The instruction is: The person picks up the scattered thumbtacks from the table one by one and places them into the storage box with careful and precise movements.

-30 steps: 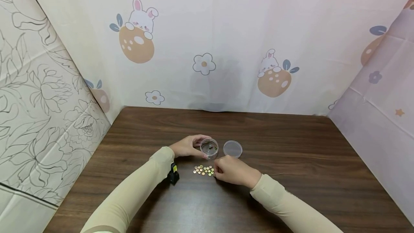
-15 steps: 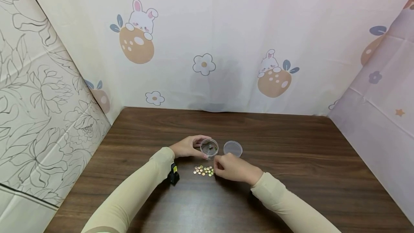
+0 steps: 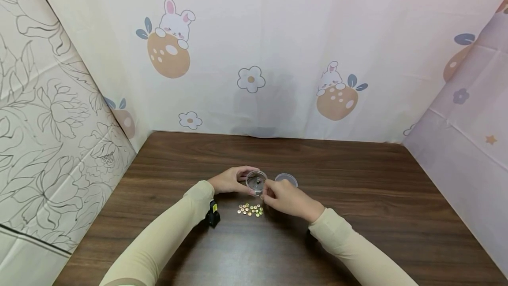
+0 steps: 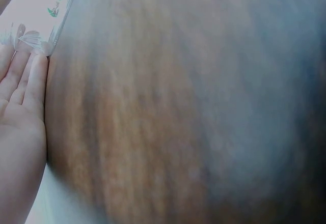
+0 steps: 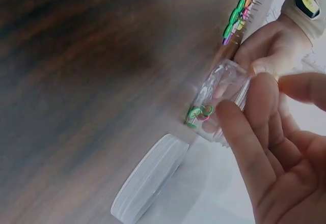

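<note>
A clear round plastic container stands on the table, held at its left side between the thumb and fingers of my left hand. Inside it lie a few green and pink thumbtacks. My right hand is at the container's right edge, thumb and index fingertip pinched together. A thumbtack seems to be between them, mostly covered by the fingers. Just in front of the container, several thumbtacks lie in a loose group, points up, with green, orange, pink and purple heads showing in the right wrist view.
A clear round lid lies right of the container, partly behind my right hand. Brown wood-grain table spreads around. Patterned cloth hangs behind and at both sides. A black wrist camera sits on my left wrist.
My right hand has lifted from the right end of the thumbtack group and moved away from me to the container's edge, covering more of the lid. My left hand and the container stay put.
</note>
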{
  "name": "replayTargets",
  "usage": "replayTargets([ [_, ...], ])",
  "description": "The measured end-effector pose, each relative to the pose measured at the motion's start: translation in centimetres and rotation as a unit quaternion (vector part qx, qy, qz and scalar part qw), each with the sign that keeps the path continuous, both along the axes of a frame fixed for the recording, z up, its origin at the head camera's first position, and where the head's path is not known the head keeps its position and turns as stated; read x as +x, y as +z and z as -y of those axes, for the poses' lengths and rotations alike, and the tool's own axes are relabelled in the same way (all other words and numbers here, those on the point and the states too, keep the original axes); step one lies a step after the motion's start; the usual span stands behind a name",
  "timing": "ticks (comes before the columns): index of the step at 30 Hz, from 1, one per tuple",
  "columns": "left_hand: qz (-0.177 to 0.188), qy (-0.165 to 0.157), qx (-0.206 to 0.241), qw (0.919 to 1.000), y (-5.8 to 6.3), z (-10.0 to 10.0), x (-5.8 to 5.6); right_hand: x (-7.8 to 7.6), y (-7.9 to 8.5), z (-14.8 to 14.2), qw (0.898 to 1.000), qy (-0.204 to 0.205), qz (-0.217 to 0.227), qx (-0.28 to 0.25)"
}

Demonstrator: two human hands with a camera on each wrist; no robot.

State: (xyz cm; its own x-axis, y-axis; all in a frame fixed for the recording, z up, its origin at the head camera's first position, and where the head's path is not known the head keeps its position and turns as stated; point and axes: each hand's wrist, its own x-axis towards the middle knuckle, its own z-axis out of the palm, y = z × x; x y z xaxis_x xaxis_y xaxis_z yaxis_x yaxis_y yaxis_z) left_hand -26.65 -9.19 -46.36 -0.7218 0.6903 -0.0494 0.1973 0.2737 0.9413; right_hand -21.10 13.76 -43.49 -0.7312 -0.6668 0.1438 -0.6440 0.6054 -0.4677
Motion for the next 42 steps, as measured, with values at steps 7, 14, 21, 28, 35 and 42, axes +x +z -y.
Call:
replayTargets([
  [7, 0.001, 0.007, -0.005, 1.0, 0.0, 0.0, 0.0, -0.9, 0.1, 0.3, 0.998, -0.041, -0.04, -0.034],
  [14, 0.007, 0.013, -0.01, 0.9998, -0.1, 0.0, 0.0, -1.7, 0.0, 0.3, 0.998, -0.061, -0.015, -0.031],
  [21, 0.016, 0.016, -0.006, 0.9997, -0.1, 0.0, -0.2, -2.5, -0.1, 0.6, 0.997, -0.068, -0.018, -0.021],
  [28, 0.018, 0.017, -0.01, 0.9996, -0.1, 0.0, 0.0, -3.1, -0.1, 0.9, 0.997, -0.077, -0.017, -0.005],
  [35, 0.019, 0.018, -0.014, 0.9996, -0.1, 0.0, 0.0, -3.2, 0.0, 0.9, 0.997, -0.077, -0.006, 0.001],
  [42, 0.02, 0.011, -0.007, 0.9997, 0.0, 0.0, 0.0, -3.0, 0.2, 0.8, 0.997, -0.076, -0.005, -0.008],
])
